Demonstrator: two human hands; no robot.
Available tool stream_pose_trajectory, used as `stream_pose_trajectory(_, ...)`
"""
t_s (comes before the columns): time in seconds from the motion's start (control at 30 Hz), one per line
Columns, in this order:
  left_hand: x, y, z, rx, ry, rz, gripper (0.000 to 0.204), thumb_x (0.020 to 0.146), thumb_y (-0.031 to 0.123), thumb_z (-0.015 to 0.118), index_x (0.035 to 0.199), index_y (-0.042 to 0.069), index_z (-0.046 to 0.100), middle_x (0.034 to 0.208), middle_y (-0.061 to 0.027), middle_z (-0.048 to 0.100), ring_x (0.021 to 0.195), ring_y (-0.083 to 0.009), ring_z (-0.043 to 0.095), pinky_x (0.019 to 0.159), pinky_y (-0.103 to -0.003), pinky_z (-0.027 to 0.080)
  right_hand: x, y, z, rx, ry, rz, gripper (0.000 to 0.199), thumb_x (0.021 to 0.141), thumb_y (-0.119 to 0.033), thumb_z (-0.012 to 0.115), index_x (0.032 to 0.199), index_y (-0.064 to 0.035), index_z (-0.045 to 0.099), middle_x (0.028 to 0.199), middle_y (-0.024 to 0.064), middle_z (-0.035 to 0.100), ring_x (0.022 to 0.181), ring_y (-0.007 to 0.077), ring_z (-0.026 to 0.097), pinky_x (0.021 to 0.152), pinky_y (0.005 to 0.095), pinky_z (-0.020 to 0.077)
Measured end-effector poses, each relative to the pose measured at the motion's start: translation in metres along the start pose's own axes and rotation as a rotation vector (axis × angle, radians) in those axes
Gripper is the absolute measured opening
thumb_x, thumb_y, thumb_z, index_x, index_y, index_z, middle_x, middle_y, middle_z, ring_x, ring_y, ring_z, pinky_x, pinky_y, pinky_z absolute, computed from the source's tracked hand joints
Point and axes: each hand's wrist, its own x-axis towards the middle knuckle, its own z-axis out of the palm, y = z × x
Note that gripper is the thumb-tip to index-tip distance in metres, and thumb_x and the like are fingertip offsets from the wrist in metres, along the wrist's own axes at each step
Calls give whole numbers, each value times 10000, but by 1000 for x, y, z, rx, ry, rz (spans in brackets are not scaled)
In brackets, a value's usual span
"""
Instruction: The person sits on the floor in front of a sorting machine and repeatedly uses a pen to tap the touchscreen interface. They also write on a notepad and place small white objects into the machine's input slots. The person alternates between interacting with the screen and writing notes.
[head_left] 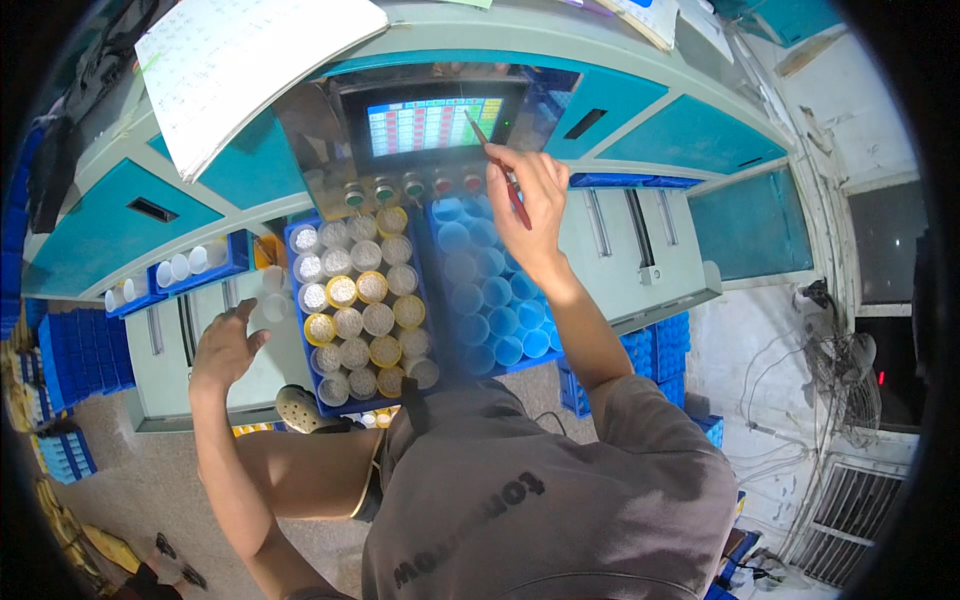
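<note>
My right hand (530, 195) is closed round a slim dark-red pen-like stick (512, 182). Its thin tip reaches up to the lit screen (435, 122), at the coloured table's right part; I cannot tell whether it touches. My left hand (228, 345) is open and holds nothing, thumb and index finger apart, over the pale machine bed. Just beyond its fingertips stand translucent cups (273, 308). To its right, a blue crate (293, 270) holds rows of cups filled with whitish granules, several with yellow rims. Beside that sits another crate of blue-tinted cups (497, 292) that look unfilled.
A row of buttons (414, 188) runs below the screen. An open notebook (250, 70) lies on the machine's top at left. Blue trays with white cups (200, 262) line the left side. Stacked blue crates (85, 355) stand at far left. A fan (855, 385) is by the right wall.
</note>
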Motion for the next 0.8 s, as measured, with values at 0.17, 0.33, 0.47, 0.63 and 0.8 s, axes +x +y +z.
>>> stream_pose_trajectory(0.17, 1, -1, 0, 0, -5, 6, 573, 937, 239, 782, 1436, 26, 598, 1259, -258, 716, 1191, -439, 666, 1000, -511, 537, 1, 2, 1, 9, 9, -1, 205, 905, -49, 755, 1107, -80, 753, 928, 32, 726, 844, 207, 639, 844, 362, 382)
stream_pose_trajectory(0.33, 1, 0, 1, -1, 1, 3, 570, 937, 236, 781, 1432, 19, 601, 1255, -262, 717, 1190, -444, 666, 1002, -513, 537, 0, 3, 1, 22, 10, 8, 199, 898, -91, 763, 1096, -83, 757, 909, 56, 707, 856, 248, 634, 848, 387, 381)
stream_pose_trajectory(0.47, 2, -1, 1, -7, -14, 6, 571, 940, 231, 778, 1434, 14, 595, 1256, -265, 716, 1182, -451, 669, 1004, -516, 537, 0, 1, 1, 27, 17, 2, 200, 894, -91, 764, 1094, -82, 756, 909, 56, 707, 856, 247, 635, 847, 387, 381)
stream_pose_trajectory(0.63, 2, -2, 1, 1, -21, 1, 571, 943, 231, 775, 1436, 11, 591, 1261, -267, 714, 1188, -453, 667, 1009, -519, 536, -1, -2, 1, 55, -3, 7, 200, 889, -80, 767, 1090, -76, 753, 906, 57, 704, 854, 247, 639, 845, 388, 382)
stream_pose_trajectory(0.8, 2, -2, 1, 2, -8, 17, 579, 942, 241, 776, 1441, 13, 589, 1263, -266, 713, 1188, -449, 667, 1003, -517, 539, -1, -5, 3, 70, -17, -1, 213, 879, -60, 776, 1090, -71, 749, 901, 57, 700, 852, 245, 646, 844, 390, 383)
